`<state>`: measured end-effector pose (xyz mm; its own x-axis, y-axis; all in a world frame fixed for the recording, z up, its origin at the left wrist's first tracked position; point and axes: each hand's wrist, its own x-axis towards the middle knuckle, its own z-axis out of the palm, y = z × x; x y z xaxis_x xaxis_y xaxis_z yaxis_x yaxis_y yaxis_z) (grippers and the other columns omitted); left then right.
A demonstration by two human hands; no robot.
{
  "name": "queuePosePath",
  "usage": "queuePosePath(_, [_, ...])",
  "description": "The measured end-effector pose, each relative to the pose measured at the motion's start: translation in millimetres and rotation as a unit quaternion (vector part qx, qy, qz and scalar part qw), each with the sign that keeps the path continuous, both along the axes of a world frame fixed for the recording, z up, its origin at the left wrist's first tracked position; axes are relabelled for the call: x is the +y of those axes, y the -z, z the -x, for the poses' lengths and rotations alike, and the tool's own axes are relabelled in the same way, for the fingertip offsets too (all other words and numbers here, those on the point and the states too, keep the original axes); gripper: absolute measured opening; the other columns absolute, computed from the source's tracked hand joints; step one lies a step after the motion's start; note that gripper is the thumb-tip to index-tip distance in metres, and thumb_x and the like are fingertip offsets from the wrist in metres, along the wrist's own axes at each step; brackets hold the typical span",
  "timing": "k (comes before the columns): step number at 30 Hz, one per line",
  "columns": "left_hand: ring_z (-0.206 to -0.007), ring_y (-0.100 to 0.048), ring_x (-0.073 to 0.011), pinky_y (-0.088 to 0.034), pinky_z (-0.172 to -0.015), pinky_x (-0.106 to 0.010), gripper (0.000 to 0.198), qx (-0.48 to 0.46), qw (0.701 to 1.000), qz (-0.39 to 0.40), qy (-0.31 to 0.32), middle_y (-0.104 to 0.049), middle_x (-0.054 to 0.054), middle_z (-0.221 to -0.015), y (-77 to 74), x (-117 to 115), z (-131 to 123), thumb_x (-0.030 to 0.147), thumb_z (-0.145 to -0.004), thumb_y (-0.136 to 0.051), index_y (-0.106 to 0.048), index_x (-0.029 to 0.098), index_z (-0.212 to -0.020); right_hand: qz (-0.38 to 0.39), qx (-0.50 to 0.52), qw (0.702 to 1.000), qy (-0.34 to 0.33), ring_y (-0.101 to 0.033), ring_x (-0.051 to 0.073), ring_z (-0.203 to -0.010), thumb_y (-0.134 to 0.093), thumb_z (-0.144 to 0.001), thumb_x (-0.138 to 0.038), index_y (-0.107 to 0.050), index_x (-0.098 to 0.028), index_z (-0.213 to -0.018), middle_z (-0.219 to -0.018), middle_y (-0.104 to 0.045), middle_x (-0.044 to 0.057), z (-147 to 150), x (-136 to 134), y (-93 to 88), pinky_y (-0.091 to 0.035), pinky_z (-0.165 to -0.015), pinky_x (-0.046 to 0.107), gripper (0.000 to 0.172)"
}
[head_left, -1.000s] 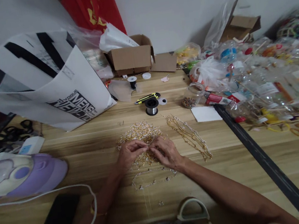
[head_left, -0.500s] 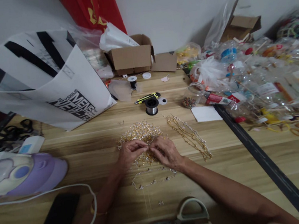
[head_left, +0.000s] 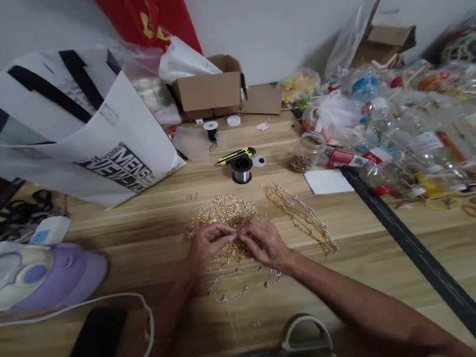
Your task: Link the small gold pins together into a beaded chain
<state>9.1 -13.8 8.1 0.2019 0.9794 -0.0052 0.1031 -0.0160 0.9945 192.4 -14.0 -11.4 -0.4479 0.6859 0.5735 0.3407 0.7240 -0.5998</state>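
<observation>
My left hand point(head_left: 210, 244) and my right hand point(head_left: 266, 242) meet fingertip to fingertip over a pile of gold and silver beaded pieces point(head_left: 220, 206). Both are closed in a pinch; what lies between the fingers is too small to make out. Just in front of my hands, a silver chain with small charms point(head_left: 246, 290) lies in a loop on the wooden table point(head_left: 187, 317). To the right of the pile, several gold and silver chains point(head_left: 300, 217) are laid out side by side. A small clear cluster point(head_left: 255, 323) rests nearer me, above the scissors point(head_left: 308, 347).
Behind the pile stand a spool of thread point(head_left: 241, 170), a yellow-black utility knife point(head_left: 234, 155) and a jar of beads point(head_left: 307, 152). Plastic bottles point(head_left: 429, 138) crowd the right side. At left are a white paper bag point(head_left: 134, 140), a purple device point(head_left: 72, 266) and a white cable point(head_left: 148, 329).
</observation>
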Motion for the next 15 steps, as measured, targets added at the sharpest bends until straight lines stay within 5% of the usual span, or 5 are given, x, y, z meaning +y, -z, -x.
queuePosePath(15, [-0.068,-0.066,-0.0159,-0.054,-0.067,-0.025,0.013,0.013,1.000,-0.018,-0.007,-0.072,-0.005,-0.070,0.0,-0.2,-2.2,0.024,-0.064,-0.074,-0.069,0.013,-0.070,0.002,0.013,1.000,-0.004,-0.054,0.018,-0.076,-0.042,-0.092,-0.021,-0.054,-0.019,-0.088,-0.081,-0.061,0.007,0.3,0.0,-2.1,-0.043,-0.069,0.032,0.012])
